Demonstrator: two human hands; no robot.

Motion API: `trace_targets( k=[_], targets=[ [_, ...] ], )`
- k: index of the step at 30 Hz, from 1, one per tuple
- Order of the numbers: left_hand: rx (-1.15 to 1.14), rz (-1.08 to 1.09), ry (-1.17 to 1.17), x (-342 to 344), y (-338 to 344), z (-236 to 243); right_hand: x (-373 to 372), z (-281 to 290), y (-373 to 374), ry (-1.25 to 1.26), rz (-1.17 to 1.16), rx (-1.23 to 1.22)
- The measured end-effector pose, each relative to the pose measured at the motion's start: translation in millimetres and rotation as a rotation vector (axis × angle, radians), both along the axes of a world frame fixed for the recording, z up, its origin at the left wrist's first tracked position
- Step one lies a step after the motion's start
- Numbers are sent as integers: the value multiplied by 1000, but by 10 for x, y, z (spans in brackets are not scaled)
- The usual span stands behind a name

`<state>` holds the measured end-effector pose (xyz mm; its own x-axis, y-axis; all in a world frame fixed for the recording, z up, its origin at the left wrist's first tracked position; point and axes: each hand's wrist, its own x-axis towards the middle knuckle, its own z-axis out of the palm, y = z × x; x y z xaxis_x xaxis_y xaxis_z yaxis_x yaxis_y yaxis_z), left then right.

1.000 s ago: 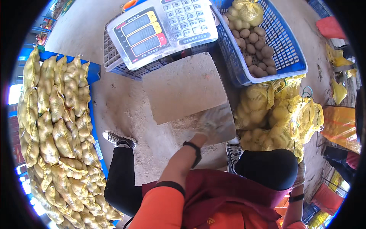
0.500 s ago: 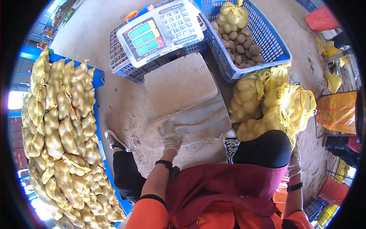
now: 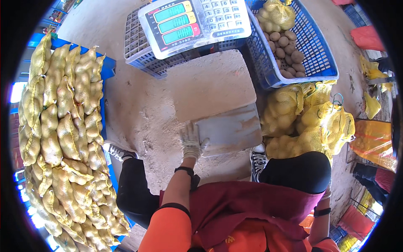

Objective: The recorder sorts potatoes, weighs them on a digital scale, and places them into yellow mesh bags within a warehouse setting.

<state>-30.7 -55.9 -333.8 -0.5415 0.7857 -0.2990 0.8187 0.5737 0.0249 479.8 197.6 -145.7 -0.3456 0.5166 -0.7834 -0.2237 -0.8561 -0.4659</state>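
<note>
My left hand (image 3: 191, 140), in a pale knitted glove, lies with fingers apart at the left edge of the dusty scale platform (image 3: 212, 86). Beside it, the platform's near strip shows bare grey metal with a brown smear at its right; thick tan dust covers the far part. Nothing is held in that hand. Beyond the platform, the scale's display panel (image 3: 178, 25) with lit green screens and keys rests on a grey crate (image 3: 136, 35). My right hand (image 3: 328, 190), also gloved, is low at the right beside my knee, its fingers hidden.
A blue crate (image 3: 275, 73) at the far right holds loose potatoes (image 3: 289, 52) and a yellow net bag. Filled yellow net bags (image 3: 308, 122) crowd the platform's right side. Many stacked net bags of potatoes (image 3: 65, 138) fill the left. Both my shoes flank the platform.
The whole view has shifted, with the scale now higher and further right. My left hand, blurred before, is now sharp. Loose dust has gone from much of the near grey strip.
</note>
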Motion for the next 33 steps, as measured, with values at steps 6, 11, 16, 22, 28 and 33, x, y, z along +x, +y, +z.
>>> trace_targets(
  k=[6, 11, 16, 22, 28, 33],
  targets=[
    [83, 122, 73, -100, 156, 203, -344, 174, 20, 129, 82, 68],
    [-109, 132, -16, -318, 343, 219, -191, 11, 89, -27, 77, 104],
    [-241, 355, 207, -319, -115, 200, -59, -15, 47, -4, 85, 23],
    [43, 117, 33, 358, 41, 88, 148, -91, 176, 32, 97, 34],
    [90, 371, 172, 399, -546, -274, 148, -151, 114, 22, 154, 42],
    [193, -228, 9, 844, 24, -153, 145, -325, 138, 8, 42, 91]
  ],
)
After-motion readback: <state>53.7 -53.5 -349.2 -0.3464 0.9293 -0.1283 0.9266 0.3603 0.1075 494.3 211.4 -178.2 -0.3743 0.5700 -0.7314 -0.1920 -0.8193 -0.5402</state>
